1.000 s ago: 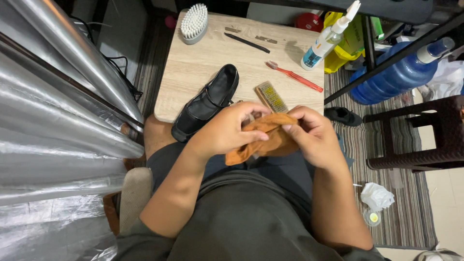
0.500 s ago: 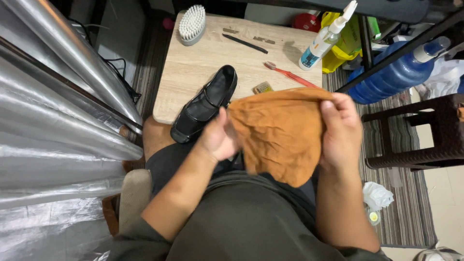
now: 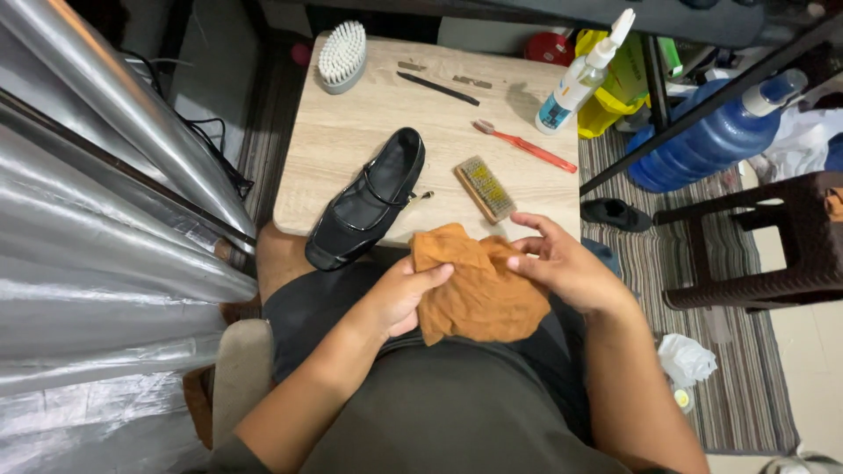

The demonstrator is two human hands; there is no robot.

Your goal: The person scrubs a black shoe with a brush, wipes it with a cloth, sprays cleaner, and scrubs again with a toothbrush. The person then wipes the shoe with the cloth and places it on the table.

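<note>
An orange cloth (image 3: 479, 290) lies bunched on my lap. My left hand (image 3: 399, 294) grips its left edge, fingers curled over the fabric. My right hand (image 3: 562, 263) rests on the cloth's right side, pinching a fold with thumb and fingers. Just beyond my knees, a black strapped shoe (image 3: 369, 197) lies on the light wooden table (image 3: 351, 140), its toe past the near edge. A small wooden brush (image 3: 485, 187) lies beside the shoe.
On the table are a white scrubbing brush (image 3: 341, 54), a red toothbrush (image 3: 527, 145), a black pen (image 3: 439, 88) and a spray bottle (image 3: 580, 75). Silver foil sheeting (image 3: 97, 193) is on the left. A blue water jug (image 3: 720, 132) and a dark stool (image 3: 764, 237) stand on the right.
The cloth was bunched in both hands, then spread wide and held up; now it is lowered and crumpled on my lap, uncovering the wooden brush on the table.
</note>
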